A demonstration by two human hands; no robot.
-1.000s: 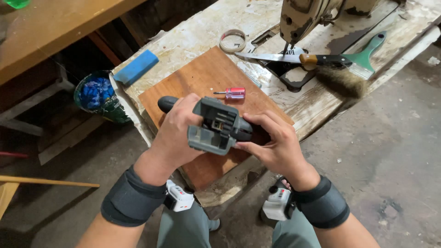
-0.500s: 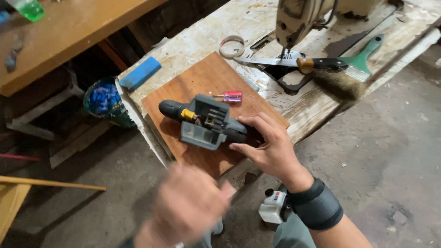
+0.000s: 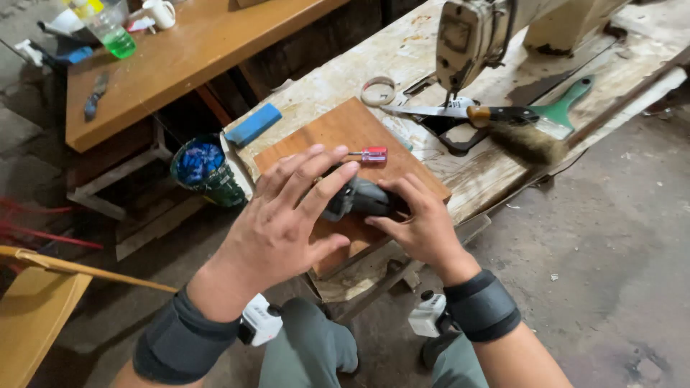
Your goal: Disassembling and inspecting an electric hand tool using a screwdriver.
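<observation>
Your right hand grips the grey power tool on the wooden board, centre frame; your left hand hovers spread above it, fingers apart; red screwdriver lies unused beside; work looks mid-way.

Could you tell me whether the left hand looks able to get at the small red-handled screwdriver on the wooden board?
Probably yes: the left hand hovers open, fingertips close to the screwdriver, which lies uncovered on the board.
</observation>
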